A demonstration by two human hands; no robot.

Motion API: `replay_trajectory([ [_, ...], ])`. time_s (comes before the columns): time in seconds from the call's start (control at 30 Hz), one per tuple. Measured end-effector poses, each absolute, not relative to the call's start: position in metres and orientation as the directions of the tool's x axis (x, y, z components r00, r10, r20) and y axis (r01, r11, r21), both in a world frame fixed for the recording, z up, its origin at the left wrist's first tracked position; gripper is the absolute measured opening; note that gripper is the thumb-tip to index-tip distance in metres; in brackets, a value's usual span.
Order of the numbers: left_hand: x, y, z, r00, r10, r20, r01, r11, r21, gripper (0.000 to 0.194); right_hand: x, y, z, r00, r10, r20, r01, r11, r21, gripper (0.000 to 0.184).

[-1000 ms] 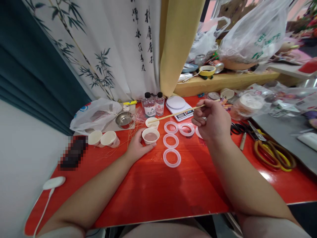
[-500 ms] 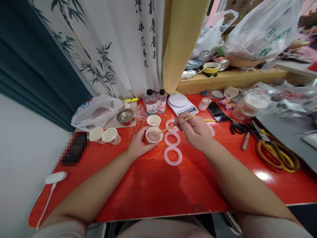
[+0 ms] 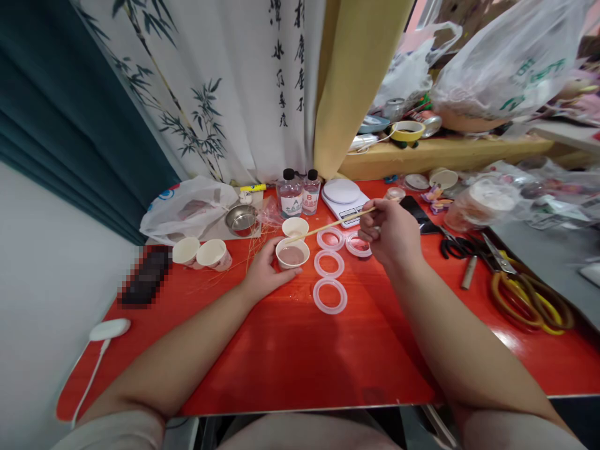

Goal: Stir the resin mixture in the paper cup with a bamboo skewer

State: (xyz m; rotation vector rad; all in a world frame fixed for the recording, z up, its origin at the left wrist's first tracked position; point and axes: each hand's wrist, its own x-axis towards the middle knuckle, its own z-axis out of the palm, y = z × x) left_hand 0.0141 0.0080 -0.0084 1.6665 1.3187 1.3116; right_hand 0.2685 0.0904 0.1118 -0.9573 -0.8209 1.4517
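My left hand (image 3: 268, 270) is wrapped round a white paper cup (image 3: 291, 265) that holds a pinkish liquid. My right hand (image 3: 391, 231) pinches a thin wooden stick (image 3: 335, 223), its far tip over the back rim of that cup. Just behind stands a second paper cup (image 3: 295, 227). Several translucent ring moulds lie right of the cups: a near ring mould (image 3: 330, 296), a middle ring mould (image 3: 329, 265), a far ring mould (image 3: 330, 239), and another ring mould (image 3: 359, 245) beside my right hand.
Bottles marked A (image 3: 290, 199) and B (image 3: 310, 195) stand behind, next to a white scale (image 3: 345, 201). Two paper cups (image 3: 214, 255) and a metal bowl (image 3: 242, 220) are at left. Scissors (image 3: 499, 253), a phone (image 3: 419, 214) and a plastic bag (image 3: 187, 207) also lie on the red table (image 3: 300, 356).
My right hand has moved right and lifted the stick's tip out of the pink liquid to the cup's back rim. My left hand still holds the cup.
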Motion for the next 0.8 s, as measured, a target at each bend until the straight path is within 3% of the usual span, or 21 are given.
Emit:
replay_trajectory([
  [0.2, 0.014, 0.009, -0.013, -0.021, 0.95, 0.312, 0.336, -0.287, 0.897, 0.07, 0.276, 0.083, 0.13, 0.007, 1.0, 0.002, -0.457, 0.005, -0.89, 0.009],
  [0.6, 0.014, 0.009, -0.011, -0.006, 0.95, 0.312, 0.353, -0.29, 0.889, 0.068, 0.285, 0.082, 0.137, 0.017, 0.999, 0.051, -0.46, 0.054, -0.887, 0.009],
  [0.7, 0.015, 0.009, -0.009, -0.006, 0.952, 0.305, 0.341, -0.285, 0.896, 0.068, 0.283, 0.079, 0.137, 0.032, 0.997, 0.072, -0.422, 0.079, -0.903, 0.011],
  [0.8, 0.015, 0.008, -0.008, 0.002, 0.954, 0.299, 0.35, -0.281, 0.894, 0.068, 0.275, 0.069, 0.131, -0.003, 0.984, 0.18, -0.284, 0.171, -0.943, 0.017],
])
